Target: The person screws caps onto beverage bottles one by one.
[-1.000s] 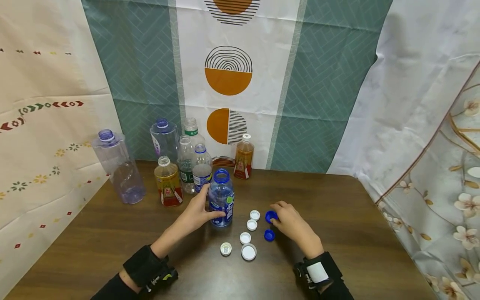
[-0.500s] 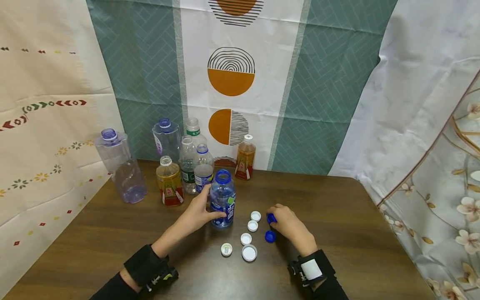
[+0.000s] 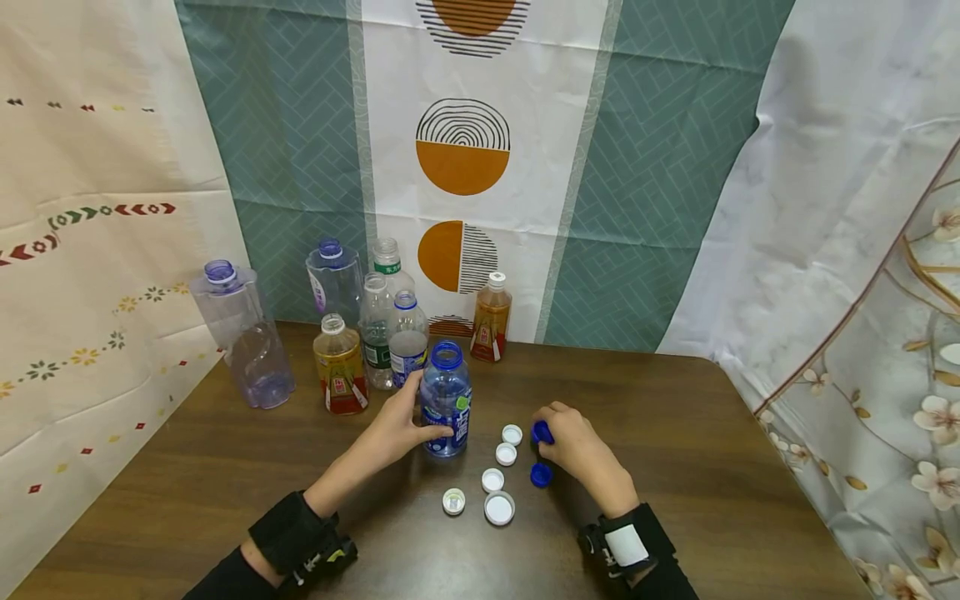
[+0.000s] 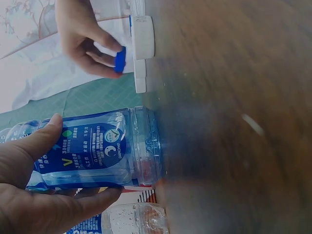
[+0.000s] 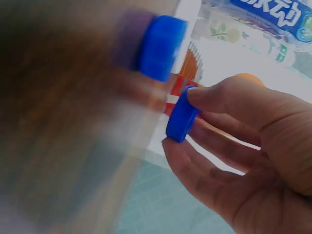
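Note:
A blue plastic bottle (image 3: 447,404), uncapped, stands upright on the table, and my left hand (image 3: 396,427) grips its body from the left. Thumb and fingers wrap round its blue label (image 4: 85,146) in the left wrist view. To the right, my right hand (image 3: 576,446) pinches a blue bottle cap (image 5: 182,117) between thumb and fingertips; the cap is tilted on edge and looks just off the table. A second blue cap (image 3: 541,475) lies on the table nearer the wrist. Between the hands lie several white caps (image 3: 506,454).
Left and behind the held bottle stand several uncapped bottles: an amber tea bottle (image 3: 341,367), a clear bottle (image 3: 377,333) and a large bluish bottle (image 3: 258,358). One capped amber bottle (image 3: 491,321) stands at the table's back edge. Patterned cloth (image 3: 622,192) hangs behind.
My right hand has closed on the blue cap and tipped it up from the table. The left hand keeps its grip on the bottle. The head view has shifted slightly.

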`<control>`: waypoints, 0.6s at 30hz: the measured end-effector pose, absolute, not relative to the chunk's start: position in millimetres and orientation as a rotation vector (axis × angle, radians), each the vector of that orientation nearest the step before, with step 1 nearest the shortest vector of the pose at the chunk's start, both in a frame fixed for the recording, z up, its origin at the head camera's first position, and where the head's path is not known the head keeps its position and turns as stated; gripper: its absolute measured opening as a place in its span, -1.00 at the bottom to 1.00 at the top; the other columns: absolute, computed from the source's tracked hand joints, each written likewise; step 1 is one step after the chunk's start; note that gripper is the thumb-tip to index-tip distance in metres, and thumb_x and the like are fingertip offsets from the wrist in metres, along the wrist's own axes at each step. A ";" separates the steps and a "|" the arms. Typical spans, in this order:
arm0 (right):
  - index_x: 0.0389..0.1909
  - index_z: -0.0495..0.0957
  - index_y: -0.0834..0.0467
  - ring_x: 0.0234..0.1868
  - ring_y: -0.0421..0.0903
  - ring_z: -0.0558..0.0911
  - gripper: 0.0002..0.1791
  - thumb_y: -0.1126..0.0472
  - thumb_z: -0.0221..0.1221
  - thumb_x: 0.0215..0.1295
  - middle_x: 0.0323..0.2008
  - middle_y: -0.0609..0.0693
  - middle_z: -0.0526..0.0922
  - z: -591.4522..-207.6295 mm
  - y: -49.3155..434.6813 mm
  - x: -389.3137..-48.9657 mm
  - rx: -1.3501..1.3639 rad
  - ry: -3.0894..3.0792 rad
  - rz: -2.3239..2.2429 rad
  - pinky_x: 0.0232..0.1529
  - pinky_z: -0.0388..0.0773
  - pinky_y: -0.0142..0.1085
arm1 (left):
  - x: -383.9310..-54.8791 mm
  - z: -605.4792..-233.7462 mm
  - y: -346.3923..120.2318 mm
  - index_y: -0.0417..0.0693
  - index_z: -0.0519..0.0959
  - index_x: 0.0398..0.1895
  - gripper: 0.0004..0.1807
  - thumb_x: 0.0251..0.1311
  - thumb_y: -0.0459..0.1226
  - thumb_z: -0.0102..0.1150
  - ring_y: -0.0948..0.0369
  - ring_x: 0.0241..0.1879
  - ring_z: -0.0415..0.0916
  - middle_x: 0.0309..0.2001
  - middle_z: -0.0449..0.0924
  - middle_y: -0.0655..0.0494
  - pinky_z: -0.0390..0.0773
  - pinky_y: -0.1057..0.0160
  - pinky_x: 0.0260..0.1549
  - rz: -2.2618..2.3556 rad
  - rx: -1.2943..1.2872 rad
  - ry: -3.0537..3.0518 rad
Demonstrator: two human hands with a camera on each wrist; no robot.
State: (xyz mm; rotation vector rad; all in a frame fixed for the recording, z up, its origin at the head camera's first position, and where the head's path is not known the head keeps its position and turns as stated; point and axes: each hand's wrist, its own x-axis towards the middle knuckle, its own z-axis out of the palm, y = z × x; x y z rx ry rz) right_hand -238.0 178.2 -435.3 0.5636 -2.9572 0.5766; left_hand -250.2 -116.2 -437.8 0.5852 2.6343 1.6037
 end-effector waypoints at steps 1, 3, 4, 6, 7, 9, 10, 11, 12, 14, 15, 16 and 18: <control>-0.08 0.64 0.31 -0.04 0.17 0.68 -0.66 0.43 0.43 0.09 -0.07 0.19 0.64 -433.2 177.0 -237.0 0.567 -2.936 0.587 0.00 0.68 0.06 | -250.3 -437.8 -116.4 -0.16 0.08 0.50 0.00 0.09 -0.27 0.53 -0.25 0.35 0.36 0.38 0.36 -0.27 0.41 -0.28 0.26 1.604 0.584 2.633; -0.06 0.64 0.30 -0.03 0.16 0.68 -0.64 0.42 0.42 0.09 -0.05 0.19 0.64 -430.0 175.0 -234.3 0.574 -2.890 0.611 -0.02 0.69 0.05 | -250.4 -437.7 -116.9 -0.16 0.08 0.50 0.00 0.09 -0.27 0.53 -0.25 0.35 0.37 0.38 0.37 -0.27 0.41 -0.28 0.26 1.602 0.580 2.633; -0.04 0.63 0.30 -0.02 0.16 0.68 -0.63 0.42 0.41 0.08 -0.04 0.19 0.64 -428.2 174.2 -232.2 0.582 -2.862 0.624 -0.02 0.69 0.04 | -250.2 -437.9 -117.1 -0.16 0.08 0.50 0.00 0.09 -0.27 0.53 -0.25 0.35 0.37 0.38 0.37 -0.27 0.41 -0.28 0.26 1.601 0.577 2.632; -0.01 0.63 0.29 -0.01 0.17 0.68 -0.60 0.41 0.41 0.07 -0.03 0.19 0.64 -425.2 172.7 -228.4 0.598 -2.793 0.632 -0.03 0.70 0.03 | -249.8 -438.0 -117.8 -0.16 0.09 0.50 0.00 0.09 -0.28 0.54 -0.24 0.35 0.37 0.37 0.37 -0.27 0.42 -0.27 0.25 1.602 0.571 2.632; 0.01 0.63 0.29 -0.01 0.17 0.68 -0.58 0.41 0.41 0.07 -0.03 0.19 0.64 -423.4 172.0 -226.5 0.609 -2.752 0.632 -0.03 0.70 0.03 | -249.7 -437.9 -118.1 -0.16 0.09 0.49 0.00 0.08 -0.28 0.54 -0.24 0.35 0.37 0.37 0.37 -0.27 0.42 -0.27 0.25 1.604 0.569 2.631; 0.04 0.63 0.28 -0.01 0.16 0.68 -0.55 0.40 0.41 0.07 -0.02 0.18 0.63 -419.4 170.5 -223.0 0.633 -2.670 0.639 -0.03 0.70 0.02 | -249.7 -437.5 -118.6 -0.16 0.09 0.49 0.00 0.08 -0.29 0.54 -0.25 0.34 0.37 0.37 0.38 -0.27 0.42 -0.28 0.25 1.608 0.569 2.628; 0.05 0.64 0.28 -0.02 0.14 0.67 -0.54 0.40 0.42 0.07 -0.02 0.17 0.63 -417.1 169.5 -221.8 0.647 -2.628 0.640 -0.03 0.70 0.00 | -249.7 -437.2 -118.7 -0.16 0.09 0.49 -0.01 0.09 -0.29 0.53 -0.25 0.35 0.37 0.37 0.37 -0.27 0.41 -0.28 0.25 1.607 0.571 2.626; 0.06 0.64 0.27 -0.03 0.12 0.67 -0.53 0.39 0.43 0.07 -0.02 0.16 0.62 -414.6 168.2 -220.9 0.661 -2.590 0.639 -0.03 0.71 -0.02 | -249.8 -436.9 -118.7 -0.15 0.08 0.49 -0.01 0.09 -0.29 0.53 -0.25 0.35 0.37 0.37 0.37 -0.28 0.41 -0.28 0.25 1.608 0.575 2.622; 0.07 0.64 0.26 -0.04 0.09 0.68 -0.52 0.39 0.44 0.07 -0.02 0.15 0.62 -411.8 166.7 -220.2 0.678 -2.554 0.640 -0.03 0.71 -0.05 | -249.9 -436.5 -118.5 -0.15 0.08 0.49 -0.01 0.10 -0.28 0.53 -0.25 0.35 0.37 0.37 0.37 -0.28 0.41 -0.29 0.25 1.609 0.577 2.617; 0.09 0.63 0.26 -0.06 0.04 0.68 -0.51 0.39 0.44 0.08 -0.01 0.13 0.60 -405.3 162.1 -220.4 0.712 -2.490 0.658 -0.03 0.71 -0.12 | -250.0 -436.0 -118.0 -0.15 0.08 0.50 -0.01 0.11 -0.28 0.52 -0.26 0.35 0.36 0.38 0.36 -0.28 0.40 -0.29 0.25 1.610 0.580 2.610; 0.10 0.63 0.26 -0.07 0.01 0.67 -0.51 0.39 0.44 0.09 0.00 0.12 0.59 -401.8 159.3 -220.8 0.728 -2.462 0.669 -0.03 0.71 -0.15 | -250.0 -435.8 -117.7 -0.14 0.08 0.50 -0.01 0.11 -0.28 0.52 -0.25 0.35 0.36 0.38 0.36 -0.28 0.40 -0.29 0.26 1.610 0.580 2.609; 0.10 0.63 0.27 -0.08 -0.01 0.67 -0.51 0.39 0.44 0.09 0.00 0.12 0.59 -398.2 156.2 -221.5 0.742 -2.434 0.684 -0.04 0.71 -0.18 | -249.9 -435.8 -117.4 -0.14 0.08 0.50 -0.01 0.11 -0.28 0.52 -0.25 0.36 0.36 0.38 0.36 -0.28 0.40 -0.29 0.26 1.607 0.581 2.611; 0.10 0.62 0.27 -0.09 -0.02 0.66 -0.51 0.41 0.43 0.09 0.02 0.12 0.58 -391.0 149.1 -223.3 0.771 -2.373 0.720 -0.05 0.70 -0.21 | -250.0 -436.2 -116.9 -0.15 0.08 0.49 -0.01 0.10 -0.28 0.53 -0.25 0.35 0.36 0.37 0.37 -0.27 0.40 -0.29 0.26 1.607 0.585 2.614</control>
